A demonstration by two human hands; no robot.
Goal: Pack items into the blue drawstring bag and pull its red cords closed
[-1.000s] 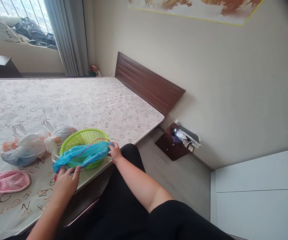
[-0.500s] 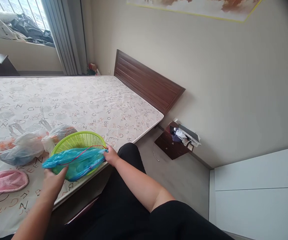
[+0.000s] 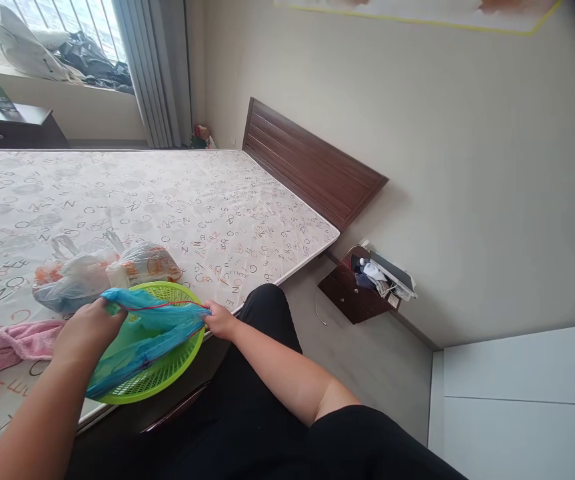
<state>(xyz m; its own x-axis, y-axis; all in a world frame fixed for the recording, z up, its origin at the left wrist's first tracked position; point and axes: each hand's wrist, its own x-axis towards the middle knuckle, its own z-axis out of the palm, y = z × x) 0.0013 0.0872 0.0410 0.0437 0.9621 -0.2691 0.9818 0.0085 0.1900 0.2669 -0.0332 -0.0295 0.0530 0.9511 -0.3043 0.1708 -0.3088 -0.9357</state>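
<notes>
Left hand [image 3: 87, 330] closed around one end of a thin blue plastic bag with red drawstring [image 3: 152, 320], right hand [image 3: 220, 320] pinching the other end, bag stretched between them. Bag lies over a round lime-green plastic mesh basket [image 3: 167, 380], which sits at the edge of a letter-print beige mattress [image 3: 167, 200], partly past it. Clear plastic bags of food [image 3: 74, 283] just beyond basket, crumpled pink towel [image 3: 10, 350] to the left.
</notes>
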